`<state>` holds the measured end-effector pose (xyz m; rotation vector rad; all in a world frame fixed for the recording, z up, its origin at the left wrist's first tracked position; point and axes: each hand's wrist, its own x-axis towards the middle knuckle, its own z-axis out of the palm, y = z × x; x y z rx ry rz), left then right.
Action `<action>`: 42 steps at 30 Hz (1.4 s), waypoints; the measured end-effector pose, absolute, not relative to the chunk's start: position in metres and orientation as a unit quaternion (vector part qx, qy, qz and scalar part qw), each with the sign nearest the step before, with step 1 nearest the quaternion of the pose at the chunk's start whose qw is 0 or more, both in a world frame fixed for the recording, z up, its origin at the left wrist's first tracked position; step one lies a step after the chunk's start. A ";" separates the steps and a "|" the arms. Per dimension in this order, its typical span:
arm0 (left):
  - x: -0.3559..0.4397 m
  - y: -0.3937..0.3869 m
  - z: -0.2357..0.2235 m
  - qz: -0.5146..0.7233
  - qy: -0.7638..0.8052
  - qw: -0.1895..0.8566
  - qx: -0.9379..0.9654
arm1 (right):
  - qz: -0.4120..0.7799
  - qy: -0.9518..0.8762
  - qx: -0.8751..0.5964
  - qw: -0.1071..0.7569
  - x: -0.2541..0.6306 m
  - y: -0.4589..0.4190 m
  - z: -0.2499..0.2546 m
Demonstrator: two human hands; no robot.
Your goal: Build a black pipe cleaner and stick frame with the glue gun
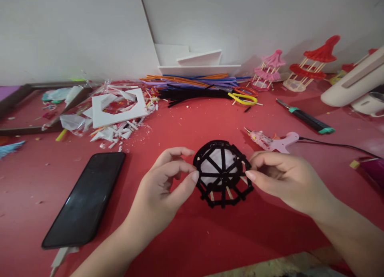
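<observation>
Between my hands is a round frame [223,175] of black fuzzy pipe cleaners, with spokes meeting at a hub. A white disc and a few pale sticks show through its gaps. My left hand [165,185] pinches its left rim with thumb and finger. On the opposite side, the thumb and fingers of my right hand [286,179] grip the right rim. Just behind my right hand lies a pink glue gun [277,142]. A black phone [85,201] with a white cable lies left of my left hand.
White foam board with a hole [99,115] rests on scraps at the back left. Pipe cleaners [195,93] lie along the wall. A utility knife [309,119], a pink tiered model [268,71] and a red one [312,65] stand or lie back right.
</observation>
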<state>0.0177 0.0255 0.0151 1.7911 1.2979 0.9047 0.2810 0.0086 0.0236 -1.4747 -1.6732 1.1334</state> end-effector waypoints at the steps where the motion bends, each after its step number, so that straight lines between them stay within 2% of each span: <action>1: 0.018 0.025 0.016 0.363 0.498 0.355 0.703 | 0.406 -0.654 -0.542 0.338 0.280 0.008 0.025; 5: 0.018 0.023 0.019 0.381 0.482 0.318 0.722 | 0.358 -0.692 -0.502 0.376 0.279 0.007 0.027; 10: 0.019 0.023 0.018 0.379 0.478 0.315 0.727 | 0.376 -0.676 -0.508 0.379 0.279 0.007 0.026; 18: 0.017 0.024 0.019 0.330 0.500 0.392 0.698 | 0.526 -0.579 -0.547 0.299 0.281 0.012 0.023; 25: 0.021 0.025 0.017 0.281 0.530 0.439 0.669 | 0.534 -0.570 -0.590 0.205 0.283 0.015 0.021; 42: 0.017 0.027 0.016 0.262 0.538 0.444 0.667 | 0.530 -0.579 -0.581 0.216 0.281 0.017 0.024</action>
